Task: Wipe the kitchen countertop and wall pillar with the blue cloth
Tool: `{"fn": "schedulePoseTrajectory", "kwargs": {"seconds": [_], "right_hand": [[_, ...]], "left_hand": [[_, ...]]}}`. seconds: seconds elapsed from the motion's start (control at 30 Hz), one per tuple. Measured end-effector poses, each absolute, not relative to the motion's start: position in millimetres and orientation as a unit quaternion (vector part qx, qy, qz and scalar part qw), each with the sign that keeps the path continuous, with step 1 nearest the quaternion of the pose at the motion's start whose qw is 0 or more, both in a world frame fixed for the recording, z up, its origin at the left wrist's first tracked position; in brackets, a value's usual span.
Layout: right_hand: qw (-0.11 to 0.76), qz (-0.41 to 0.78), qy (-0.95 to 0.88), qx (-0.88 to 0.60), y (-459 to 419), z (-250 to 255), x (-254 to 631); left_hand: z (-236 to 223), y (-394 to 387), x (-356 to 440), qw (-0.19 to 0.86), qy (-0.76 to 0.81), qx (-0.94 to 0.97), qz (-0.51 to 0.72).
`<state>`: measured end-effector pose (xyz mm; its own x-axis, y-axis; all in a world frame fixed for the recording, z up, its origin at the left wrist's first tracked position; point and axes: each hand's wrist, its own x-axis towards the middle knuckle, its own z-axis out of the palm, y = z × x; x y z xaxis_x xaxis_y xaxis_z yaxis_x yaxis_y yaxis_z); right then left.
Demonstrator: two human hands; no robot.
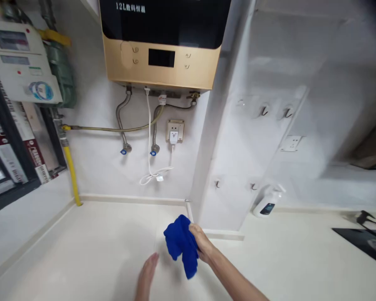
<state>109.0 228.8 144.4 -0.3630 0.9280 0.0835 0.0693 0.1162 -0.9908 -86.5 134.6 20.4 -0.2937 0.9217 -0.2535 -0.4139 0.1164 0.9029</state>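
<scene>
My right hand is closed round a bunched blue cloth, which it holds just above the pale countertop near the wall corner. The cloth hangs down to the left of the hand. My left hand is lower and to the left, fingers stretched out together and flat over the counter, holding nothing. It is slightly blurred.
A gold and black water heater hangs on the wall above, with hoses, valves and a plugged socket under it. A yellow gas pipe runs down at the left. A white pump bottle stands by the wall; a black hob lies at the right.
</scene>
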Motion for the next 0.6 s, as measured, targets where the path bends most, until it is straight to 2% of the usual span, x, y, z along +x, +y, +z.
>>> {"fn": "schedulePoseTrajectory", "kwargs": {"seconds": [0.07,0.17,0.33,0.5,0.6], "right_hand": [[0.429,0.715,-0.424,-0.355,196,130,119],[0.412,0.799,-0.283,-0.334,162,124,139],[0.424,0.803,-0.264,-0.325,132,119,171],[0.485,0.717,-0.27,-0.421,117,103,180],[0.49,0.686,-0.299,-0.447,116,102,186]], "left_hand": [[41,129,-60,0.583,0.476,0.213,0.623],[52,120,-21,0.63,0.44,0.186,0.613],[55,104,32,0.687,0.421,0.17,0.567],[67,96,58,0.721,0.42,0.179,0.522],[74,94,61,0.725,0.426,0.192,0.506]]}}
